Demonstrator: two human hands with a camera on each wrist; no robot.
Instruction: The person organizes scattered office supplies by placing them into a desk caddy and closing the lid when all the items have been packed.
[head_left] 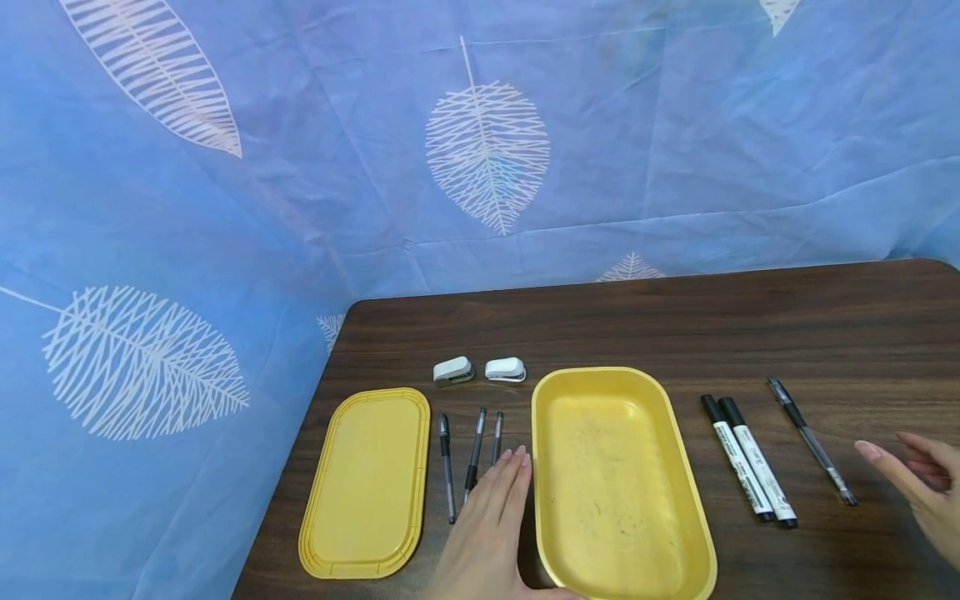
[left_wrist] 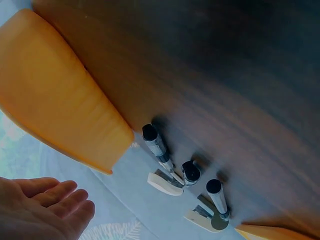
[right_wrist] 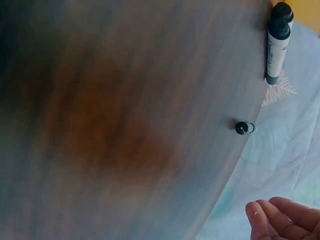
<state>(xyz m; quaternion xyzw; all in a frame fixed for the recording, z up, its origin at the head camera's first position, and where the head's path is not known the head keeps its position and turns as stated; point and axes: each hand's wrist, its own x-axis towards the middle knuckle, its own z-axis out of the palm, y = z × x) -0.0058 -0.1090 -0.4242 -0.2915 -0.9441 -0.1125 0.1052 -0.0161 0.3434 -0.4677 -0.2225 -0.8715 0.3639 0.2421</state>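
Note:
My left hand (head_left: 487,533) lies beside the left wall of a yellow plastic box (head_left: 615,492), its fingers straight and its thumb at the near rim. Just beyond its fingertips are three dark-capped pens (head_left: 446,468), one partly hidden behind the fingers. In the left wrist view, the same hand (left_wrist: 47,207) shows straight fingers next to the box wall (left_wrist: 65,95). My right hand (head_left: 926,487) hovers at the right edge with loosely bent fingers and holds nothing. Nearest to it is a single pen (head_left: 810,442), and further left two white markers (head_left: 750,462) with black caps lie side by side.
A flat yellow lid (head_left: 365,483) lies left of the pens. Two small white staplers (head_left: 453,371) sit behind them, toward the back of the dark wooden table (head_left: 675,325). A blue leaf-patterned cloth (head_left: 360,167) hangs behind and to the left.

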